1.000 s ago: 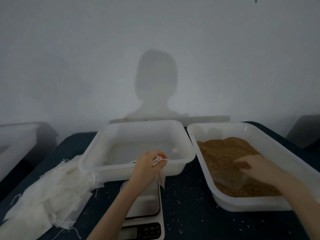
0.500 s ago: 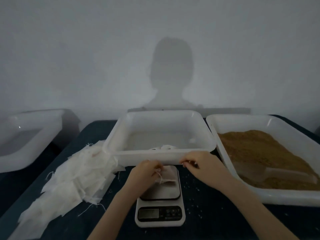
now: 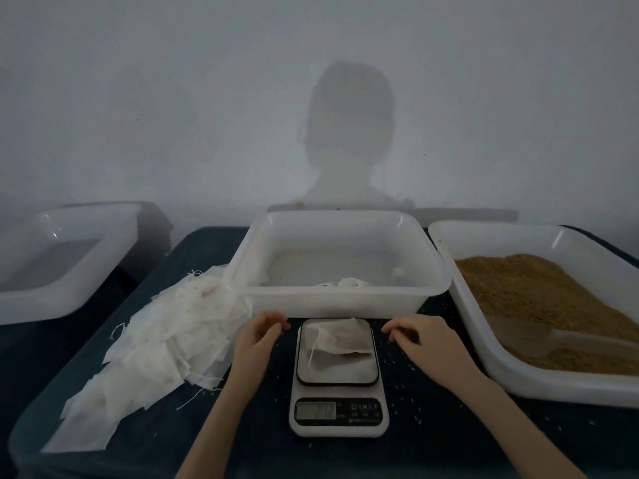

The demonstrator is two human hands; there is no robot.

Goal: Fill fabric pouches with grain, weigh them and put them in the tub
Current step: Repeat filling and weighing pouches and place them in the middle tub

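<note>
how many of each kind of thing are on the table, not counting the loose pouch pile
tubs: 3, left, middle, right with grain
scale: 1
pouch on scale: 1
scoop: 1
total: 6

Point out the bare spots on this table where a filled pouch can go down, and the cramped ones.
Free: the dark table between the scale and the grain tub, speckled with loose grains; also the near strip before the scale. Crowded: the left, under the heap of empty pouches. The middle tub has mostly bare floor.
</note>
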